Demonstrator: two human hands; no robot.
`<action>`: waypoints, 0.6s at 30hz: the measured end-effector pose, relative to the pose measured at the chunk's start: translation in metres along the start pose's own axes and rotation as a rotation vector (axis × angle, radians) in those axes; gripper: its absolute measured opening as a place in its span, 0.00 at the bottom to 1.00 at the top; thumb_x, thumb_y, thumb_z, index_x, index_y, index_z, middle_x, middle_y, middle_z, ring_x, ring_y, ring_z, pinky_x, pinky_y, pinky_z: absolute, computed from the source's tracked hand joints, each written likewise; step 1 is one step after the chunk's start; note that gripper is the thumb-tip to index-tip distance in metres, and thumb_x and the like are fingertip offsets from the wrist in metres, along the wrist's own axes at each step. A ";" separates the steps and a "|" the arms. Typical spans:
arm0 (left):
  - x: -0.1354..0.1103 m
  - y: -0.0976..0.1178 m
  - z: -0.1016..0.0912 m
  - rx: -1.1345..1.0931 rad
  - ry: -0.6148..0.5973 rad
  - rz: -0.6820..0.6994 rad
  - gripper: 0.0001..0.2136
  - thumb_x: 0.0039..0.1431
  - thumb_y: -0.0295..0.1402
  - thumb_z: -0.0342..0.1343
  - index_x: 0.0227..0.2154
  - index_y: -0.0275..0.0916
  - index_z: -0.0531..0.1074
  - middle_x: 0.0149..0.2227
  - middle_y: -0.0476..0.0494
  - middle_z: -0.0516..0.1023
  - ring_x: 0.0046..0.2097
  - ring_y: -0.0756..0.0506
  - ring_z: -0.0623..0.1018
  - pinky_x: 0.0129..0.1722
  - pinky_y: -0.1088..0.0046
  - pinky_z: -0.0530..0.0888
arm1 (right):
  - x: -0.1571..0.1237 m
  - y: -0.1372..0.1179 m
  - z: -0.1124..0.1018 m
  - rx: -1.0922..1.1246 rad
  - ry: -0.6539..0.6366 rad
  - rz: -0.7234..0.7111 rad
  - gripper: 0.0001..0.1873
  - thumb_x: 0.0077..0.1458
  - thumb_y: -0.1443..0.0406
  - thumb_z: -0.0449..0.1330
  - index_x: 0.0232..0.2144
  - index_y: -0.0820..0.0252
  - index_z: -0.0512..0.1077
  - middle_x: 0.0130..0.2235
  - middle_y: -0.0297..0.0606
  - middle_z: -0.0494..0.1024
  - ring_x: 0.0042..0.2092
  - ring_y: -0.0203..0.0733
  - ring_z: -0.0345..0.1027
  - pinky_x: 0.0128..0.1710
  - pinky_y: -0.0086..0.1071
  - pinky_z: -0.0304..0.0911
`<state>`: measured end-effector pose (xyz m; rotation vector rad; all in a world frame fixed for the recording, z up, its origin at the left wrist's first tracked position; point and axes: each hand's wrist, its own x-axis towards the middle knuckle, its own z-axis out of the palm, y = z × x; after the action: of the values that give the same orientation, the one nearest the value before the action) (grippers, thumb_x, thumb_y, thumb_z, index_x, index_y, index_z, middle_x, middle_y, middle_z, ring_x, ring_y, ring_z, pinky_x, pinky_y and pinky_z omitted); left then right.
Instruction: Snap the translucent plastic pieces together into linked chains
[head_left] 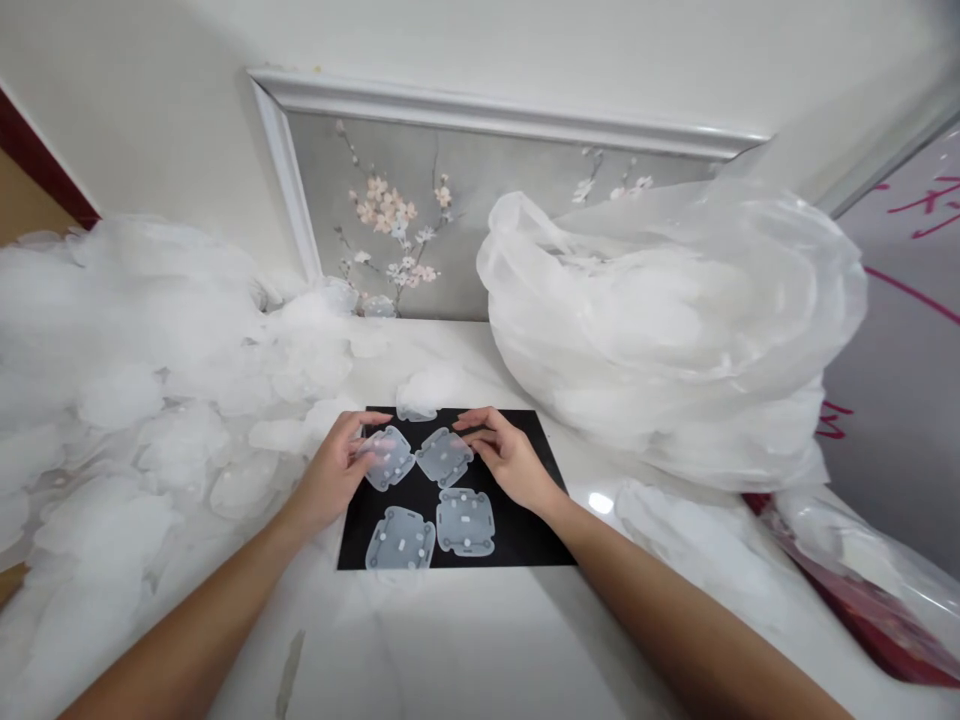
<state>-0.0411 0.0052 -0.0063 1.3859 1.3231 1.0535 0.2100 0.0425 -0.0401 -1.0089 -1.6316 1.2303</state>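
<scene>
A black rectangular mat (517,540) lies on the marble-patterned table with several translucent, roughly square plastic pieces over it. My left hand (341,470) pinches the edge of one translucent plastic piece (390,460), and its fingers show faintly through it. Opposite, my right hand (506,455) has its thumb and fingers at the edge of another translucent plastic piece (444,458). These two pieces are tilted and meet or nearly meet at their corners. Nearer me, a lower left piece (400,540) and a lower right piece (466,522) lie flat, with small white knobs on them.
A large heap of similar translucent pieces (150,370) covers the left side. Another piece (418,393) lies at the mat's far edge. At the right back bulges a filled plastic bag (660,330). A framed flower picture (450,200) stands behind; a whiteboard (900,350) is at right.
</scene>
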 end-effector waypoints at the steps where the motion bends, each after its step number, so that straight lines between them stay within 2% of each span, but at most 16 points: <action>1: 0.000 0.000 0.000 -0.026 -0.015 -0.022 0.20 0.50 0.37 0.60 0.48 0.44 0.69 0.54 0.41 0.73 0.50 0.39 0.78 0.49 0.60 0.74 | 0.000 0.000 0.000 0.001 -0.005 -0.005 0.16 0.51 0.73 0.50 0.43 0.56 0.65 0.47 0.41 0.75 0.40 0.39 0.76 0.42 0.36 0.69; 4: 0.001 0.003 -0.001 -0.095 -0.020 -0.096 0.23 0.49 0.36 0.61 0.51 0.46 0.67 0.58 0.42 0.71 0.51 0.39 0.78 0.50 0.60 0.74 | -0.001 -0.001 -0.001 -0.016 -0.033 -0.031 0.20 0.50 0.75 0.48 0.45 0.56 0.65 0.45 0.40 0.77 0.41 0.38 0.75 0.44 0.37 0.69; 8: 0.002 0.011 0.000 -0.185 0.024 -0.154 0.23 0.44 0.35 0.63 0.46 0.46 0.68 0.61 0.43 0.66 0.51 0.37 0.78 0.42 0.66 0.77 | -0.001 -0.001 -0.002 -0.057 -0.055 -0.049 0.23 0.49 0.76 0.47 0.47 0.57 0.65 0.37 0.37 0.80 0.41 0.38 0.75 0.48 0.40 0.67; 11: 0.002 0.013 0.000 -0.227 -0.013 -0.141 0.26 0.44 0.32 0.61 0.49 0.46 0.67 0.60 0.41 0.68 0.51 0.37 0.78 0.39 0.68 0.77 | -0.002 0.001 -0.002 -0.064 -0.054 -0.046 0.23 0.49 0.76 0.47 0.47 0.57 0.65 0.37 0.37 0.80 0.41 0.39 0.76 0.47 0.40 0.68; 14: 0.003 0.009 -0.002 -0.265 -0.043 -0.117 0.29 0.44 0.28 0.58 0.52 0.46 0.65 0.59 0.41 0.69 0.51 0.38 0.78 0.40 0.68 0.77 | -0.002 0.003 -0.002 -0.085 -0.054 -0.035 0.24 0.49 0.76 0.47 0.48 0.57 0.65 0.37 0.37 0.80 0.42 0.40 0.76 0.49 0.41 0.67; 18: 0.002 0.005 -0.005 -0.278 -0.075 -0.109 0.28 0.46 0.26 0.58 0.53 0.46 0.65 0.57 0.40 0.72 0.51 0.38 0.78 0.43 0.67 0.77 | -0.002 0.005 -0.002 -0.101 -0.061 -0.044 0.24 0.50 0.77 0.47 0.48 0.57 0.65 0.37 0.37 0.80 0.42 0.39 0.76 0.49 0.42 0.67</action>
<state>-0.0445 0.0078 -0.0003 1.1228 1.1361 1.0575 0.2132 0.0421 -0.0449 -1.0003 -1.7688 1.1694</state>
